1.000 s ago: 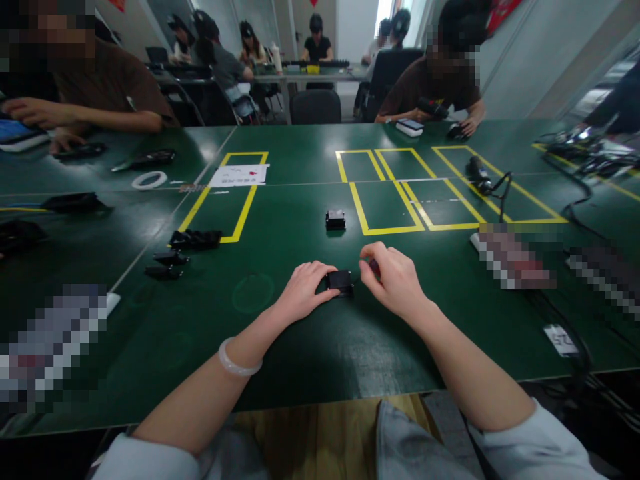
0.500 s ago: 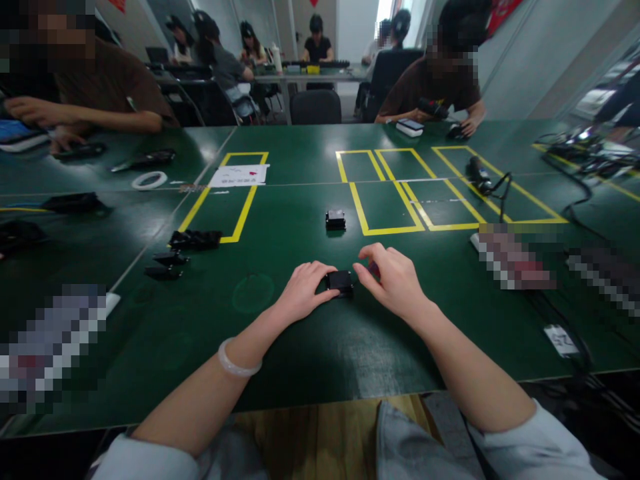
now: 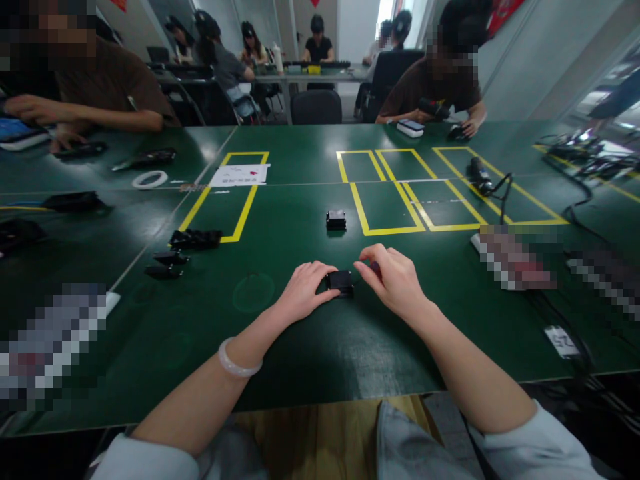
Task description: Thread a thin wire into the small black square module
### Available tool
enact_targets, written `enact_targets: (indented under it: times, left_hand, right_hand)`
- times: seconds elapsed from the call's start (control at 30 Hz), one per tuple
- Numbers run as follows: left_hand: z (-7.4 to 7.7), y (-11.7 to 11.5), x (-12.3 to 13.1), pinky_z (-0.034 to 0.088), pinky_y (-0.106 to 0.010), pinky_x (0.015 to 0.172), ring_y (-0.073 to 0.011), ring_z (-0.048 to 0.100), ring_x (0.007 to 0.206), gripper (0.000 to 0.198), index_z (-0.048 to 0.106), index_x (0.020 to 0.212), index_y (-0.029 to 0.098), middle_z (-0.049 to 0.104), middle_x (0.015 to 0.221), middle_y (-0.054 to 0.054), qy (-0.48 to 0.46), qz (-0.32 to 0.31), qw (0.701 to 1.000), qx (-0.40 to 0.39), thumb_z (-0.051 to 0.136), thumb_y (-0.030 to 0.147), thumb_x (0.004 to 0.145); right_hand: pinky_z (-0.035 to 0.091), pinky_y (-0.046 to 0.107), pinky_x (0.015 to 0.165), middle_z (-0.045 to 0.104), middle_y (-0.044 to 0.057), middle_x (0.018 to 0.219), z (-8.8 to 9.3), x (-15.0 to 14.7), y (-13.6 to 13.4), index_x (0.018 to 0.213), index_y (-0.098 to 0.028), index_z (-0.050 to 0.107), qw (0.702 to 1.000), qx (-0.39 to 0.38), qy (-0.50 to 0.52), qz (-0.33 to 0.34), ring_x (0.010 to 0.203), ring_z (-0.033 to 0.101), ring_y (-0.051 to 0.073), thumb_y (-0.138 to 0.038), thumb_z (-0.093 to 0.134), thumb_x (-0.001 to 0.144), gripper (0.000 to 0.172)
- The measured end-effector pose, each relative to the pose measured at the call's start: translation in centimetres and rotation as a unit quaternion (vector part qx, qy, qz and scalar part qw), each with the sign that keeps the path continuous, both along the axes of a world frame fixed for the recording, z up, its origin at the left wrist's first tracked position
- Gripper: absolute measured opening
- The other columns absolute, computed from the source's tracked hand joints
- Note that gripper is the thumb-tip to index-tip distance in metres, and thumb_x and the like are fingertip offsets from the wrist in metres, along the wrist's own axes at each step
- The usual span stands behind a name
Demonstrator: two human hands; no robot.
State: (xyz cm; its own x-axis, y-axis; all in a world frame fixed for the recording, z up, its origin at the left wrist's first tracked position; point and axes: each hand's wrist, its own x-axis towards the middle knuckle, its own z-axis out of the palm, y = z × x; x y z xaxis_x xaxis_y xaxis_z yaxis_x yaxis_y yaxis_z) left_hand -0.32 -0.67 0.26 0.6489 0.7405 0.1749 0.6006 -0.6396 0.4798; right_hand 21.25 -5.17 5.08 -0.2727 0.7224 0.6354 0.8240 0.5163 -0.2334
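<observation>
My left hand (image 3: 306,288) is closed on the left side of a small black box-shaped part (image 3: 341,280) that rests on the green table. Just right of that part is my right hand (image 3: 393,277), a small gap away, with thumb and forefinger brought close together and the other fingers curled. Whatever may be in that pinch is too small or hidden to make out. Beyond my hands a second black box-shaped part (image 3: 336,220) stands on the table by itself.
Several black parts (image 3: 195,239) lie to the left by a yellow tape outline. A white paper (image 3: 240,175) and a tape roll (image 3: 149,179) lie farther back. At right are a black device with a cable (image 3: 480,177) and a labelled cord (image 3: 561,340). Co-workers sit across the table.
Almost nothing differs. Both hands keep their places at the black part, and the right fingers have shifted only very slightly.
</observation>
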Motion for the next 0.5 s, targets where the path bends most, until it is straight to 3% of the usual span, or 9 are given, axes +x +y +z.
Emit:
enact_targets:
  times: [0.23,0.5]
  left_hand:
    - [-0.25,0.09,-0.02,0.038,-0.041,0.099,-0.0248,0.055,0.109,0.036,0.057,0.117,0.023,0.061,0.113,-0.006,0.001,-0.002,1.0,0.005,0.058,0.045,0.089]
    - [-0.05,0.01,-0.01,0.038,-0.041,0.098,-0.0249,0.055,0.109,0.036,0.057,0.117,0.022,0.061,0.114,-0.006,-0.001,0.0,1.0,0.002,0.058,0.045,0.089]
  right_hand:
    - [0.038,0.026,0.063,0.059,0.0,0.068,-0.25,-0.15,0.22,0.092,-0.019,0.053,1.0,0.007,0.004,-0.011,0.059,0.052,0.014,-0.025,0.043,0.094,0.012]
    - [0.036,0.026,0.061,0.061,0.0,0.067,-0.03,0.01,0.08,0.083,-0.021,0.052,1.0,0.011,-0.001,-0.012,0.057,0.05,0.013,-0.034,0.045,0.096,0.019]
